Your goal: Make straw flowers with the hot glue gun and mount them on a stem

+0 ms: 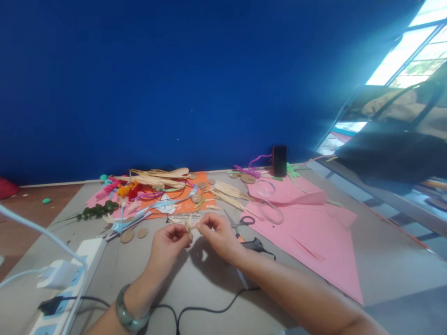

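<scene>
A small cream-coloured strip piece (189,224) sits at the centre of the frame, slightly below the middle, raised between the fingertips of both hands. The left hand (170,243) pinches it from the left, thumb against curled fingers; the right hand (219,234) has thumb and forefinger closed together at its right side. The piece's upper tip pokes up between them, while its lower part is covered by the left fingers, and it is too small and blurred for its exact shape or folds to be made out.

Just right of the right hand lie scissors (247,220), their blades running toward the upper left, and a black glue gun (254,244), partly hidden behind the right hand and forearm. A translucent stick (242,279) shows below that forearm, its upper end covered. In the lower left, a white power strip (89,258) is cut off by the frame's bottom edge. The black cable (209,310) at bottom centre passes out of sight behind the left wrist, which wears a green bangle (123,309).
</scene>
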`<move>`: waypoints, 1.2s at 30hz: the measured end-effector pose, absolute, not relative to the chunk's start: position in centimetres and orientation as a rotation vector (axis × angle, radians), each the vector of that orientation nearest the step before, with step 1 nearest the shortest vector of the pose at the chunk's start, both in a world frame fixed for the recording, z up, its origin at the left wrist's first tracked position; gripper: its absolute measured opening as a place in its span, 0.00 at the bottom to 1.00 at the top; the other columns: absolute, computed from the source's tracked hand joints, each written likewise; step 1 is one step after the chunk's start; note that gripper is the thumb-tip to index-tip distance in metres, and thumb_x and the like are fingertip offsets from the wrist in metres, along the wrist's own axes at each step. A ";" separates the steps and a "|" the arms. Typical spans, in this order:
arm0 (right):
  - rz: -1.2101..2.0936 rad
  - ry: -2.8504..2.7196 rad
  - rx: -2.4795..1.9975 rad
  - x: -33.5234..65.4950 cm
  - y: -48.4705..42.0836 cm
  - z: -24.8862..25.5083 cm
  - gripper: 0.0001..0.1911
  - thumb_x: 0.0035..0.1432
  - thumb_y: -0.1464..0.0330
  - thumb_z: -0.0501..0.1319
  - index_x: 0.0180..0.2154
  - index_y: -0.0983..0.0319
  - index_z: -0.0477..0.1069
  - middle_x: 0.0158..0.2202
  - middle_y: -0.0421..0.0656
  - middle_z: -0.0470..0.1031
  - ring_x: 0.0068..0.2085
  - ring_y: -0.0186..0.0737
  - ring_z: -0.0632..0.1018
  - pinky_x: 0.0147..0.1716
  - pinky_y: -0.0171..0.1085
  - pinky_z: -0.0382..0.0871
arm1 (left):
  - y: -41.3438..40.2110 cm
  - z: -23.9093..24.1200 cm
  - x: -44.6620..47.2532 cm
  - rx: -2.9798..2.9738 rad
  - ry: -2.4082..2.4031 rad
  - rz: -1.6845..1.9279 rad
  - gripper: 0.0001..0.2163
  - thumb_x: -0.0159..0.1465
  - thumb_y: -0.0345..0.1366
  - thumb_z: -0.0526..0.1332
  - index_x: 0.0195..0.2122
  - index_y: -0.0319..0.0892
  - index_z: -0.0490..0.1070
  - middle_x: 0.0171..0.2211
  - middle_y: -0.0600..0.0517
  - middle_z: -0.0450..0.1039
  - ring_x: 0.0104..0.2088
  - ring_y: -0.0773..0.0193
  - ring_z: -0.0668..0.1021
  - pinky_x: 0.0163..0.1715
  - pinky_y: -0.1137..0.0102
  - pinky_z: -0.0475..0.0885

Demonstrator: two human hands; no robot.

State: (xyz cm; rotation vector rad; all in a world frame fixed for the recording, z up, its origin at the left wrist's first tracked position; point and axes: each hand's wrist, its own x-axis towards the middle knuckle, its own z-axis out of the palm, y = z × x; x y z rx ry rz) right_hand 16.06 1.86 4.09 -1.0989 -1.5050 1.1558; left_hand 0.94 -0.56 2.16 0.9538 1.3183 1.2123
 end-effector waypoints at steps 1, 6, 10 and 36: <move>1.164 -1.496 -1.097 16.0 1.9 4.0 0.09 0.51 0.69 0.60 0.21 0.63 0.65 0.20 0.36 0.65 0.24 0.30 0.65 0.26 0.32 0.60 | -0.5 2.2 0.9 0.952 1.315 1.220 0.08 0.43 0.32 0.69 0.24 0.38 0.74 0.16 0.55 0.72 0.16 0.69 0.71 0.18 0.75 0.66; 1.280 -1.457 -1.085 16.0 2.1 3.6 0.11 0.53 0.66 0.60 0.22 0.62 0.64 0.18 0.34 0.62 0.21 0.30 0.62 0.23 0.32 0.57 | -0.4 2.4 1.0 0.955 1.332 1.216 0.07 0.42 0.31 0.69 0.23 0.38 0.74 0.16 0.55 0.72 0.16 0.69 0.72 0.17 0.76 0.65; 1.355 -1.433 -1.052 16.2 2.5 3.3 0.11 0.51 0.64 0.63 0.23 0.62 0.66 0.20 0.36 0.65 0.23 0.30 0.64 0.24 0.33 0.58 | -0.1 2.0 0.9 0.958 1.368 1.213 0.07 0.42 0.31 0.68 0.23 0.37 0.74 0.16 0.55 0.72 0.16 0.69 0.72 0.17 0.76 0.65; 1.438 -1.597 -0.935 18.3 1.8 5.2 0.15 0.48 0.59 0.68 0.24 0.63 0.70 0.25 0.42 0.77 0.25 0.33 0.71 0.26 0.33 0.63 | 0.7 0.8 0.7 0.951 1.286 1.331 0.09 0.42 0.33 0.69 0.25 0.37 0.73 0.18 0.53 0.73 0.18 0.67 0.74 0.21 0.73 0.69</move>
